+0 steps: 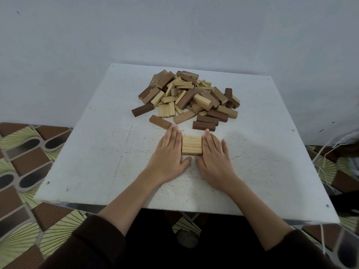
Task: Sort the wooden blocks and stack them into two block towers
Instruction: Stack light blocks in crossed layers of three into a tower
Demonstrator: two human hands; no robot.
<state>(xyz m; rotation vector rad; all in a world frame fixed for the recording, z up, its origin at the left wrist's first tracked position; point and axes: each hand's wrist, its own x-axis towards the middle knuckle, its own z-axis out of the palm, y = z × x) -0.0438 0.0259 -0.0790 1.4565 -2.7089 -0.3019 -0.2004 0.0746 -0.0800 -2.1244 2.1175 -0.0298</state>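
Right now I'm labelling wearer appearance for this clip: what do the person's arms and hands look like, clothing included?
Both the left hand and the right hand are bare: no gloves, rings, watch or bracelets show. The forearms are uncovered. Dark, brownish-black sleeves are pushed up near the elbows on both arms, plain with no visible markings.

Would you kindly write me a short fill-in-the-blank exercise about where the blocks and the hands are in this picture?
1. The left hand and right hand press flat against a row of ____-coloured blocks.
2. The mixed pile of blocks lies on the ____ half of the table.
3. The single dark block nearest the left hand's fingertips lies ____ on the table.

Missing words: light; far; flat
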